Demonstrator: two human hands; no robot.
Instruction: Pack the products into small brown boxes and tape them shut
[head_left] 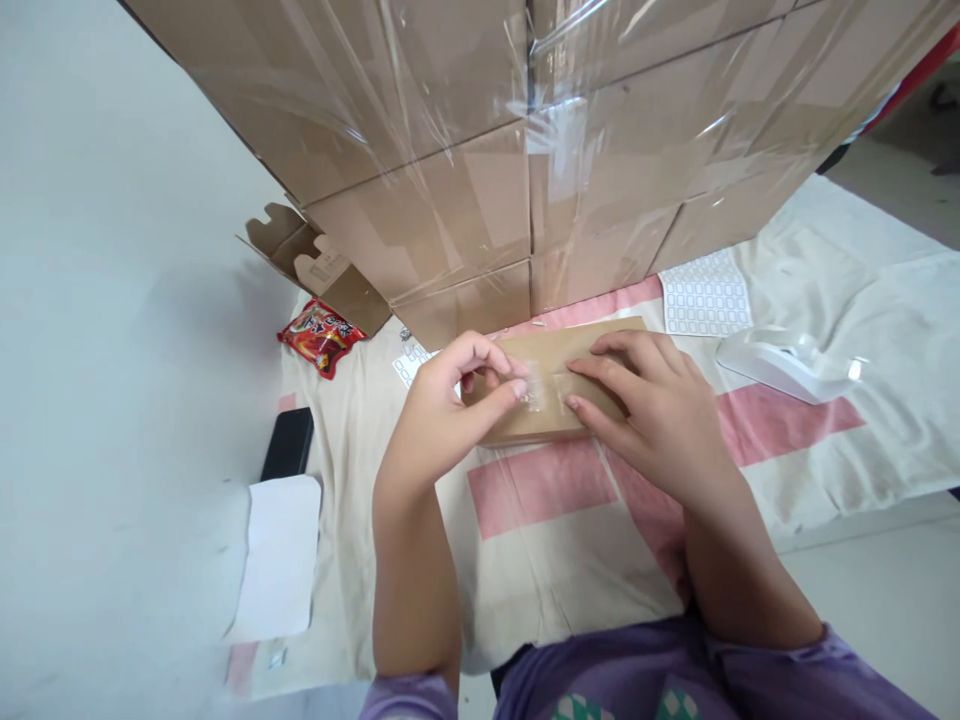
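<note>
A flat brown cardboard box point(547, 345) lies on the cloth in front of me. Clear tape point(534, 388) with a wrinkled, shiny look sits on its top face. My left hand point(472, 385) is over the box's left part, thumb and fingertips pinched together at the edge of that tape. Over the right part rests my right hand point(645, 400), its fingers spread and their tips touching the cardboard. The box's left end and right side are partly hidden by my hands.
Behind the box rises a film-wrapped stack of cartons point(450, 210). To the left are an open carton point(349, 295), a red snack packet point(321, 337), a black case point(288, 443) and white paper point(277, 555). A label sheet point(705, 295) and white tape dispenser point(780, 362) lie right.
</note>
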